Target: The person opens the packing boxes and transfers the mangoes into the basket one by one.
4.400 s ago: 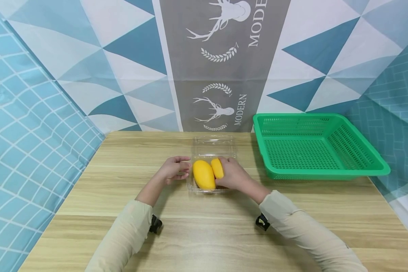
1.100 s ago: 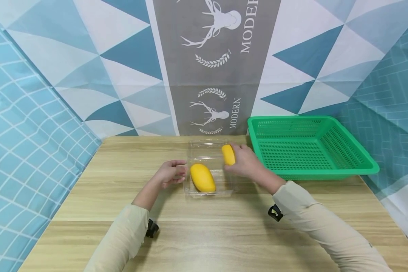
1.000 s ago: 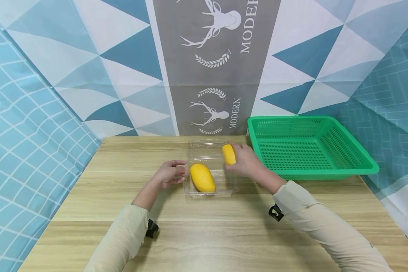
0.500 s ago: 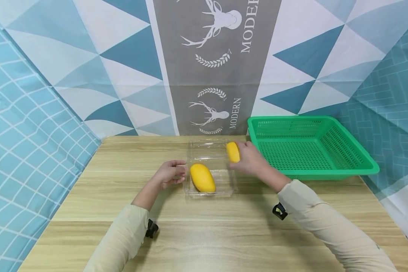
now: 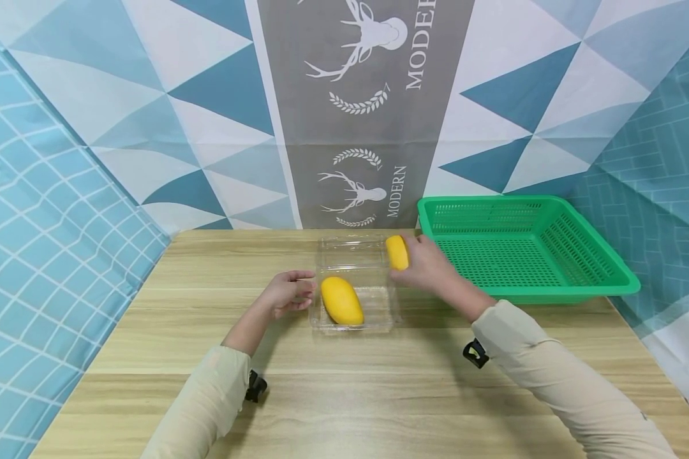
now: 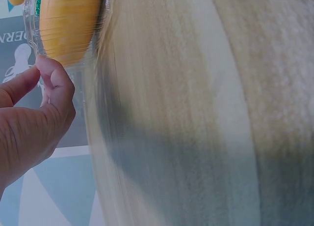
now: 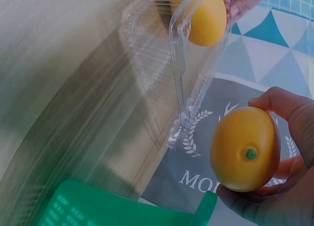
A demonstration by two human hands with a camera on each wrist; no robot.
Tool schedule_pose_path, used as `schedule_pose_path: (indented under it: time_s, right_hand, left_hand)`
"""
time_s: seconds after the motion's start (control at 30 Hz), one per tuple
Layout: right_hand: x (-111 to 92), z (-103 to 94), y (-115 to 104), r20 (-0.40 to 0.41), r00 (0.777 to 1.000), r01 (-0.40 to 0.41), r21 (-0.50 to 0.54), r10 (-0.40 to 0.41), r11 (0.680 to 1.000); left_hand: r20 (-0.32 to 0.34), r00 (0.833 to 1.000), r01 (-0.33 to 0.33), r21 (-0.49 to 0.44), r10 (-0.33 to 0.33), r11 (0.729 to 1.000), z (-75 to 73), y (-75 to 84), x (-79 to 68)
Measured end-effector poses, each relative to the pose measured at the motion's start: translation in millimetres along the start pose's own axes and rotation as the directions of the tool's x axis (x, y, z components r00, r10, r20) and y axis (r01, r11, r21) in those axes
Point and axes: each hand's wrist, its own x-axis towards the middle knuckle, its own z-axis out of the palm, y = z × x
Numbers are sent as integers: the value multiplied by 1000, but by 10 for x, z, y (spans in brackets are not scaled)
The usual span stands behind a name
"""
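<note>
A: Your right hand (image 5: pixel 422 261) has one mango (image 5: pixel 398 253) pinched between thumb and fingers, off the worktop (image 5: pixel 344 389).

B: And from your right wrist you can see its green stem tip (image 7: pixel 251 154), facing that camera.

A: You're holding it by the right edge of the open lid (image 5: pixel 353 253), between the clear box (image 5: pixel 379 309) and the green basket (image 5: pixel 551 292).

B: Your left hand (image 5: pixel 289 294) is at the box's left side, thumb and forefinger pinching its edge.

A: Just inside, next to those fingers, you have the second mango (image 5: pixel 342 301), lying tilted in the left half.

B: Your basket sits at the back right, near your right hand.
</note>
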Motion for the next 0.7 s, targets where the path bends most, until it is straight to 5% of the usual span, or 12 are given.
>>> schedule_pose_path:
  time_s: [0.7]
  right_hand:
    - [-5, -148, 37, -12, 1000, -26, -38, 26, 999]
  left_hand:
    - [11, 1000, -1, -6, 1, 1000, -5, 12, -27]
